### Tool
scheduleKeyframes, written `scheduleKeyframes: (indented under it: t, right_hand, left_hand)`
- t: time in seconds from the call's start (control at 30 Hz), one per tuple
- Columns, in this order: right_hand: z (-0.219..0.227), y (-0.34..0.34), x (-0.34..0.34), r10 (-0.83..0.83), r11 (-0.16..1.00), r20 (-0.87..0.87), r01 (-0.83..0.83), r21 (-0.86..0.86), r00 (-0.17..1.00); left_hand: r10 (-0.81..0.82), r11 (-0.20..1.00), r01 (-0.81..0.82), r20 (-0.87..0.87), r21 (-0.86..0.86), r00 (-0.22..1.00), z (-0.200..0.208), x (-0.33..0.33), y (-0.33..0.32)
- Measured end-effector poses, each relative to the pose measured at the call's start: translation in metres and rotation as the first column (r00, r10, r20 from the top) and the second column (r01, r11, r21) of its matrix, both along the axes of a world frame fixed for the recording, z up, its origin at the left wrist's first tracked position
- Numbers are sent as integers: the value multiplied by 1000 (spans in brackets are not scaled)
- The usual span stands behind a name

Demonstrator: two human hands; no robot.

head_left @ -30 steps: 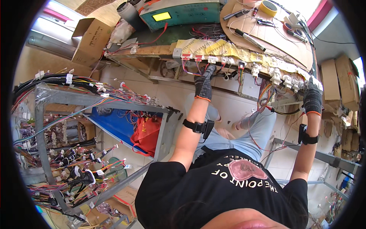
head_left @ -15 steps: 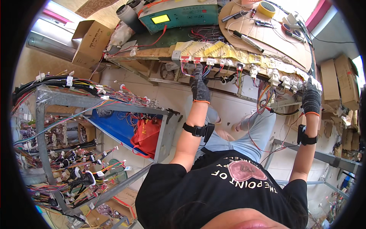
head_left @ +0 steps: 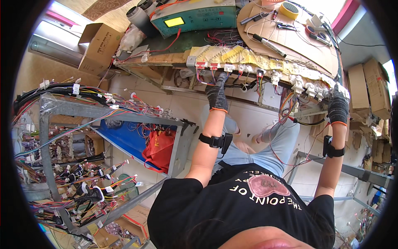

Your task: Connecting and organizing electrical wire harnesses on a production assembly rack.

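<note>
My left hand (head_left: 216, 94), in a dark knit glove with an orange cuff, reaches up to the bench's front edge. Its fingers are closed around the wires just below a white connector (head_left: 229, 68). Two red-and-white connectors (head_left: 213, 66) sit in the row just left of it, with coloured wires hanging down. At the row's right end, my right hand (head_left: 338, 108), gloved alike, has its fingertips pressed together against the edge, next to a white connector (head_left: 319, 96). Whatever those fingers hold is hidden. Yellowed tape (head_left: 248, 57) covers the edge behind the connectors.
A teal tester (head_left: 195, 20) with a lit yellow display stands on the bench. Pens, tape rolls and cutters lie on a cardboard sheet (head_left: 290, 50). To the left, a metal frame (head_left: 49, 137) carries many wire harnesses; a red bag (head_left: 159, 145) lies by it. Cardboard boxes (head_left: 375, 85) stack at right.
My left hand has shifted slightly right and down, from the second red-and-white connector to the wires under the neighbouring white one. My right hand stays almost in place.
</note>
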State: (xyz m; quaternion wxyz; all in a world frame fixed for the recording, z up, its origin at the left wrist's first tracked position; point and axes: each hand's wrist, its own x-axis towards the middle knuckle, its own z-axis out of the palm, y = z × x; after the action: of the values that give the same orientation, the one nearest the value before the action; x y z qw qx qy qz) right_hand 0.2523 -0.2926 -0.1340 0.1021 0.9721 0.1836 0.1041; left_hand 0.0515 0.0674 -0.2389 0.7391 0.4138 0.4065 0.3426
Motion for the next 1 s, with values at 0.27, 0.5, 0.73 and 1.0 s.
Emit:
scheduleKeyframes:
  t: [0.27, 0.5, 0.73, 1.0]
  right_hand:
    - [5, 4, -4, -22, 1000, 1, 22, -17, 1000]
    - [16, 12, -11, -85, 995, -90, 79, -67, 992]
    - [8, 8, -5, -57, 997, -63, 53, -63, 996]
    - [2, 2, -2, -39, 999, -45, 40, 21, 998]
  left_hand:
    - [-51, 999, 52, 32, -16, 998, -3, 2, 3]
    - [-98, 995, 102, 176, -15, 979, -8, 1, 3]
    - [-128, 992, 128, 64, -5, 990, -9, 5, 9]
    - [-23, 999, 20, 115, 28, 993, -7, 6, -1]
